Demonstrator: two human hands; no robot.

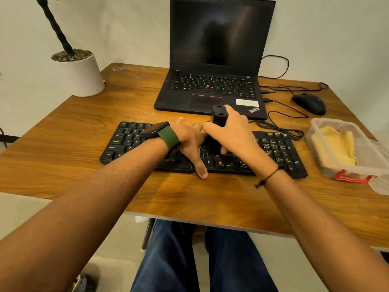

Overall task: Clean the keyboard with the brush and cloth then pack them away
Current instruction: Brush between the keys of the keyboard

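Note:
A black keyboard (277, 148) lies across the wooden table (84, 131) in front of me. My right hand (233, 133) grips a black brush (219, 115) by its handle, held upright over the middle keys; its bristles are hidden under the hand. My left hand (189, 140) lies flat on the keyboard's centre with fingers spread, the thumb reaching past the front edge. A yellow cloth (334, 146) lies folded in an open clear plastic box (349, 171) to the right of the keyboard.
A black laptop (210, 89) stands open behind the keyboard. A black mouse (309, 104) and loose cables (282, 123) lie at the back right. A white plant pot (82, 74) stands at the back left. The box's lid with a red clip (351, 178) sits at the right edge.

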